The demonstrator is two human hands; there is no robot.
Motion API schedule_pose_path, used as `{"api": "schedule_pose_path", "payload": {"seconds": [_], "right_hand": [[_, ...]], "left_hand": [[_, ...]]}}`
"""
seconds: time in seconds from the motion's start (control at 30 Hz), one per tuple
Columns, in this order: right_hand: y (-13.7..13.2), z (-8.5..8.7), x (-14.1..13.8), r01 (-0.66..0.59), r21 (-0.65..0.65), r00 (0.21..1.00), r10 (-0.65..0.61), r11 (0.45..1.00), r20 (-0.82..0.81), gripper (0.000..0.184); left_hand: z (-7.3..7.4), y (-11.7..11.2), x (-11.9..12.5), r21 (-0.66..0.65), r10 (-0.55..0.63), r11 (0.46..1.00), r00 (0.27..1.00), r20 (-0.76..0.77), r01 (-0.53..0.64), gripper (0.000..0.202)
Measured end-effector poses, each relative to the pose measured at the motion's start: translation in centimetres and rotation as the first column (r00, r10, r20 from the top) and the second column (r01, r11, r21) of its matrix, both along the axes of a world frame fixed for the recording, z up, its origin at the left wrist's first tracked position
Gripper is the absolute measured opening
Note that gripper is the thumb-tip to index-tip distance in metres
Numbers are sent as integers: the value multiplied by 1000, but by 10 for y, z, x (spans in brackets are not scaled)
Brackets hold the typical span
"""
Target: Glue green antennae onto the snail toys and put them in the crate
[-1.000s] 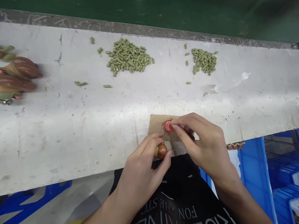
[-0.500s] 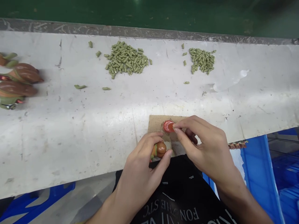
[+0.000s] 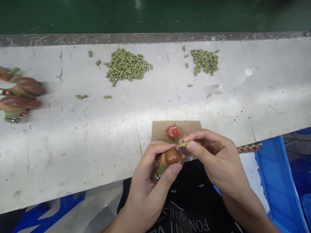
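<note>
My left hand (image 3: 150, 181) grips a small toy figure (image 3: 170, 158) with a glossy brown rounded body and green parts. My right hand (image 3: 213, 157) pinches a small green piece (image 3: 184, 144) between thumb and forefinger, holding it right against the top of the figure. Just above my fingers, a red cap (image 3: 173, 132) holding red paste or glue sits on a square of brown cardboard (image 3: 160, 131). Neither hand touches the cap.
Two heaps of green pellets (image 3: 126, 66) lie on the scuffed white table (image 3: 73, 136), with stray pellets around them. Several brown-and-green toy figures (image 3: 20, 95) lie at the left. A blue crate (image 3: 277, 181) stands below the right edge.
My right fingers have moved from the red cap down to the figure and now hold a green piece. My left hand has lifted and tilted the figure. The view has shifted slightly.
</note>
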State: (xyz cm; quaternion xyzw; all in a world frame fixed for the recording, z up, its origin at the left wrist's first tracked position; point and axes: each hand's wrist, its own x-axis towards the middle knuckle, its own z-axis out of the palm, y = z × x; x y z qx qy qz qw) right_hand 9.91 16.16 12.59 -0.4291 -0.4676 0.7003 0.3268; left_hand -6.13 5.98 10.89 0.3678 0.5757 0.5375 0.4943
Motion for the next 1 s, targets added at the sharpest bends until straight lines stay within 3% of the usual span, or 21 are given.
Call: {"api": "schedule_pose_path", "payload": {"seconds": [0.23, 0.47, 0.73, 1.0], "right_hand": [[-3, 2, -4, 33, -3, 998, -33, 999, 55, 9], [-2, -2, -4, 45, 55, 996, -49, 997, 75, 14], [-3, -2, -4, -38, 199, 982, -1, 979, 191, 15], [-6, 1, -3, -86, 270, 983, 37, 959, 182, 12]], "left_hand": [[-2, 2, 3, -8, 46, 999, 999, -1, -46, 21], [-5, 3, 1, -3, 8, 1000, 998, -69, -8, 22], [-8, 5, 0, 4, -24, 1000, 993, -117, 25, 22], [-4, 5, -11, 97, -73, 990, 970, -234, 98, 26]]}}
